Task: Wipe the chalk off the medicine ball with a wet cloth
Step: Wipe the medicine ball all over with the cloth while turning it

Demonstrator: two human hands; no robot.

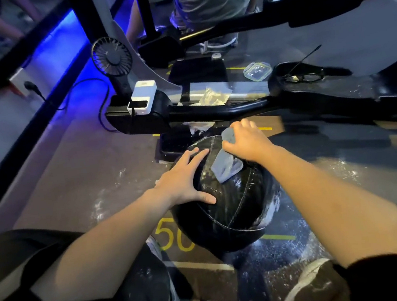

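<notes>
Wiping is under way, it seems: low in the middle of the frame the black ball (226, 206) sits on the floor, the left hand (183, 176) flat with fingers spread steadying it, the right hand (245, 140) bunched around the grey cloth (226, 167) on top. Next likely calls for turning the ball toward its whitish right edge.

I'm crouching in a gym, rubber floor (73, 189) carrying yellow lines and a painted "50" (175, 237), black machine frame (212, 110) crossing ahead of me, chalk dust (338, 169) lying scattered, medicine ball (231, 208) sitting by my knees
</notes>
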